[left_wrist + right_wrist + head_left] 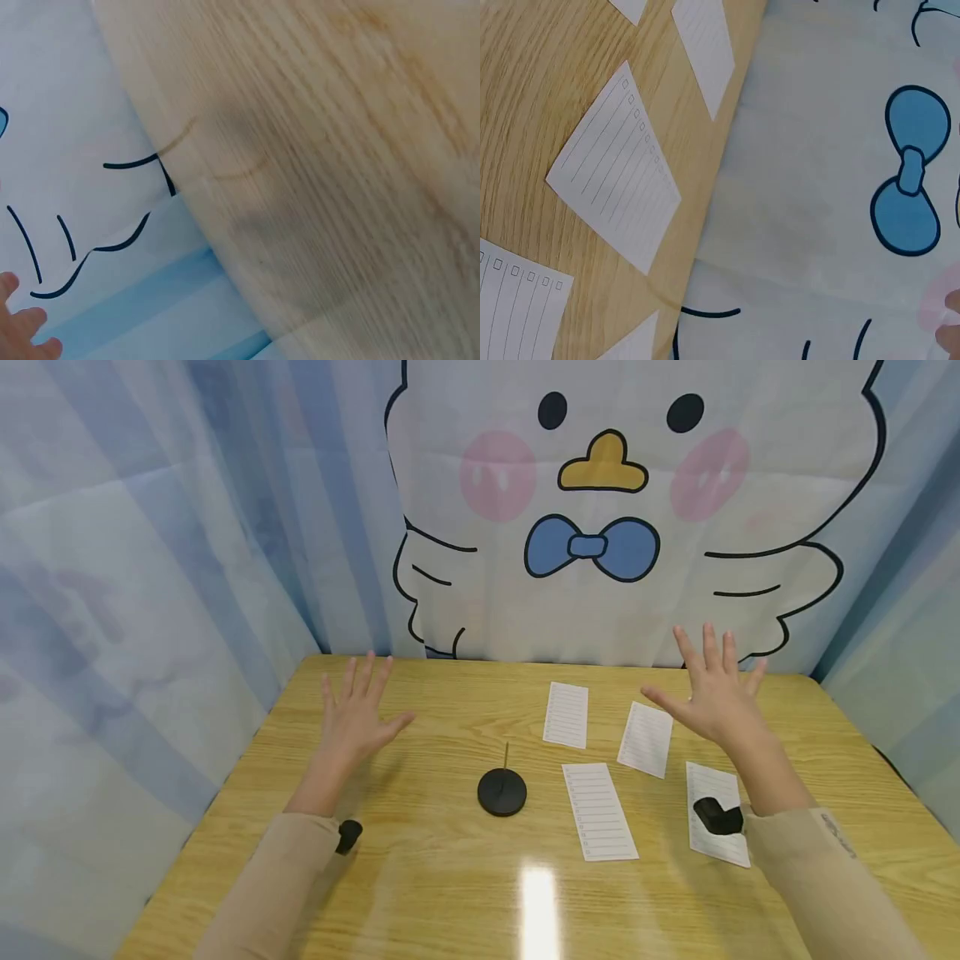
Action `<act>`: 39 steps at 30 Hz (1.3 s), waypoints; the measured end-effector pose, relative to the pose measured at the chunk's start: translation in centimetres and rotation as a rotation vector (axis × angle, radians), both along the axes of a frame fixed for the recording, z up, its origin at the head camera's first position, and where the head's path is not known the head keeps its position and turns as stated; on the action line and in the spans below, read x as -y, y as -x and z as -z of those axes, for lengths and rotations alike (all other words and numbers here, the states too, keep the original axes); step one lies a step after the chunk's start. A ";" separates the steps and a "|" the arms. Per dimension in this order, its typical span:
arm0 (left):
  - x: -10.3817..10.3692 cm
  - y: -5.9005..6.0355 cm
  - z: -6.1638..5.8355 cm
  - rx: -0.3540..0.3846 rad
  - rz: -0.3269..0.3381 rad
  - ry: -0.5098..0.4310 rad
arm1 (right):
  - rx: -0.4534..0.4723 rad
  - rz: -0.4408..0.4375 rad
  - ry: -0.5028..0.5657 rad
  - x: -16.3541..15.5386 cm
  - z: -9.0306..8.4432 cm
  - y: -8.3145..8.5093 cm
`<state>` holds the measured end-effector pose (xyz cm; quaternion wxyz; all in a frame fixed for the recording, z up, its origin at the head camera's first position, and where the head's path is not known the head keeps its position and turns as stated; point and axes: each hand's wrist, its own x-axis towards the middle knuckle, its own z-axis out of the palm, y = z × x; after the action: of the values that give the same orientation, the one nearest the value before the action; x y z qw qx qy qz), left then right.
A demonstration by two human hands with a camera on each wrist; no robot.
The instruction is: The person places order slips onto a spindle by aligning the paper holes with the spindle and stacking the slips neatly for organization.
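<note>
1. While both hands hover palm-down above the wooden table (420, 893), the left hand (358, 714) at ten o'clock and the right hand (712, 689) at two o'clock have fingers spread and hold nothing.
2. Four lined paper slips (598, 810) lie flat between four and one o'clock, apart from each other (one sits partly under the right wrist).
3. A black spike stand (502, 789) sits at centre, just left of them.
4. The slips look thin, light and floppy; I judge an edge or corner pinch suits them best.
5. The spike looks sharp.

Wooden table (420, 893); cartoon bird curtain (622, 510) behind; striped blue drapes (150, 568) left.
</note>
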<state>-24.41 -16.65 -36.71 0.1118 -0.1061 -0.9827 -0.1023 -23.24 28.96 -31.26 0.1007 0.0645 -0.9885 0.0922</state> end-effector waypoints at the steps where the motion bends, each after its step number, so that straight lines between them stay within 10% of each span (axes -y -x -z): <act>1: 0.0 0.0 0.0 -0.018 0.008 -0.016 | -0.018 -0.002 0.021 0.1 0.0 -0.1; 9: -0.4 -0.3 0.4 -0.169 0.120 -0.267 | -0.279 -0.048 0.378 1.0 1.1 -1.1; 15: -1.4 -1.0 1.1 -0.164 0.189 -0.527 | -0.250 -0.064 0.652 1.5 2.1 -2.0; 32: -4.9 -4.2 2.8 0.282 0.354 -0.947 | 0.030 0.052 0.896 2.3 4.8 -4.7; 39: -6.1 -3.8 5.2 0.421 0.351 -0.949 | 0.124 0.042 0.875 2.8 5.8 -5.3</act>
<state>-20.59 -10.56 -41.88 -0.0705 -0.1834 -0.7975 -0.5705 -17.91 26.15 -37.08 0.0609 -0.0097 -0.8617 0.5036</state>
